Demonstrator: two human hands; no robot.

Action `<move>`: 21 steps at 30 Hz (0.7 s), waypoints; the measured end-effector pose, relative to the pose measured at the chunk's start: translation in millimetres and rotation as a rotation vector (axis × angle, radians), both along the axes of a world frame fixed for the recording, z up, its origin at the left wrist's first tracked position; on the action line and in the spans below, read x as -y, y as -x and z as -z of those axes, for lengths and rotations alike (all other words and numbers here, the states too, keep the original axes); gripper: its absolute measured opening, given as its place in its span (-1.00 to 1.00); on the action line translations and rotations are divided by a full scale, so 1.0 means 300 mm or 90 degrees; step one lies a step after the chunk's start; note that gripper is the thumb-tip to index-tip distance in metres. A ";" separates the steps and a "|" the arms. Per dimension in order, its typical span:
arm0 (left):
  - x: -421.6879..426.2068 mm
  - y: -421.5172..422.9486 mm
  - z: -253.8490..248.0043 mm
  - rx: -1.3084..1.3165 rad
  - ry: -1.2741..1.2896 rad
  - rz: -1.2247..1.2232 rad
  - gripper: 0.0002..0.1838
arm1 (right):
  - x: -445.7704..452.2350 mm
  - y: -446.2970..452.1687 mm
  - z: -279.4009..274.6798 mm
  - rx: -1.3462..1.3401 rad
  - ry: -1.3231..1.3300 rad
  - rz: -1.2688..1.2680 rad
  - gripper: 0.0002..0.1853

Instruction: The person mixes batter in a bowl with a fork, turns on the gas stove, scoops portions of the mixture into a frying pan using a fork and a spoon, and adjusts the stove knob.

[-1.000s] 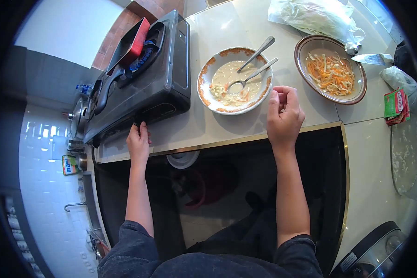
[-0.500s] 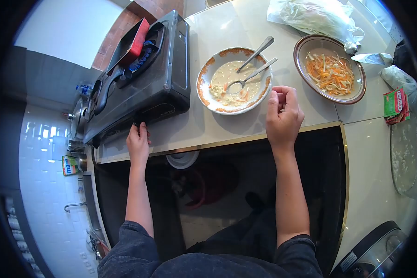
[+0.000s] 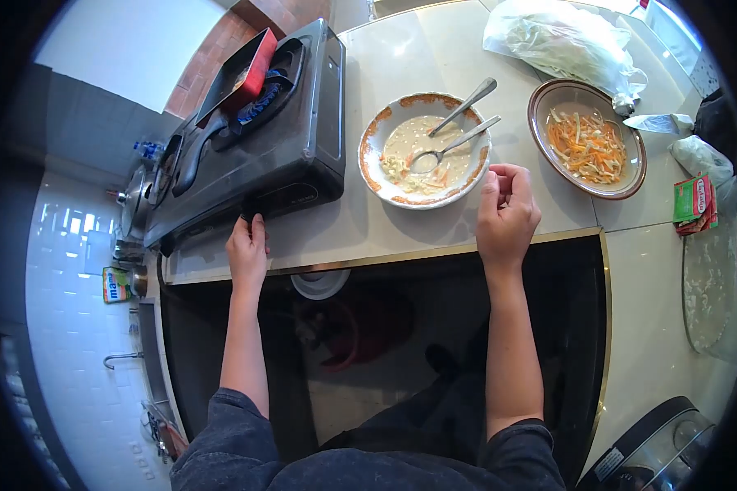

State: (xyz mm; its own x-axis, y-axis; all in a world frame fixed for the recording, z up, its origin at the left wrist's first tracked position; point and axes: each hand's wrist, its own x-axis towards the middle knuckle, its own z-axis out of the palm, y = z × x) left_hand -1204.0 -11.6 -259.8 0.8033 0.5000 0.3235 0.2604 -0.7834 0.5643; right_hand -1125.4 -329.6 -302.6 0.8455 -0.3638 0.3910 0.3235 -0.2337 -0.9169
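Note:
My left hand (image 3: 247, 245) is at the front of the black gas stove (image 3: 295, 139), thumb and fingers pinched on a control knob that they mostly hide. Blue flame (image 3: 259, 106) burns under a small red rectangular pan (image 3: 258, 69) with a black handle. My right hand (image 3: 508, 217) is loosely curled near the counter edge, with nothing visible in it. Just beyond it stands a patterned bowl (image 3: 370, 168) of pale batter with vegetable bits. A fork (image 3: 465, 106) and a spoon (image 3: 467, 135) lean in the bowl, though the first one's head is hidden.
A brown-rimmed bowl (image 3: 540, 143) of shredded carrot and cabbage stands to the right. Behind it lie a plastic bag (image 3: 561, 45) and a knife (image 3: 653, 123). Seasoning sachets (image 3: 694, 204) and a glass board (image 3: 704, 286) are at far right. The counter edge (image 3: 434, 255) runs before me.
The whole view has shifted slightly. My left hand stays at the stove knob, the flame still burns, and my right hand remains curled beside the bowl.

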 end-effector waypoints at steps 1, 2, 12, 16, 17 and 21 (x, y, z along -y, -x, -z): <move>0.006 0.000 -0.003 0.001 -0.002 0.002 -0.68 | -0.001 0.000 0.003 0.002 0.000 0.001 -0.91; 0.009 0.001 -0.005 0.003 -0.003 0.005 -0.68 | -0.002 -0.002 0.007 0.004 0.000 0.003 -0.91; 0.007 0.000 -0.005 0.001 -0.004 0.010 -0.68 | 0.000 -0.003 0.010 0.008 0.014 0.015 -0.90; -0.003 -0.002 0.002 0.003 0.000 0.009 -0.68 | 0.000 -0.001 0.007 0.007 0.012 0.011 -0.90; -0.005 -0.002 0.004 0.005 0.001 0.009 -0.68 | 0.001 0.000 0.005 0.004 0.012 0.009 -0.90; -0.004 0.000 0.000 0.000 -0.002 0.008 -0.67 | -0.001 -0.001 0.005 0.002 0.004 0.006 -0.91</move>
State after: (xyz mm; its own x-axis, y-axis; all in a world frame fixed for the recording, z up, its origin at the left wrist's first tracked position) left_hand -1203.8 -10.4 -259.7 0.8091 0.4894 0.3254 0.2505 -0.7880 0.5624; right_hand -1125.2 -329.2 -303.9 0.8409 -0.3696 0.3954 0.3237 -0.2422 -0.9146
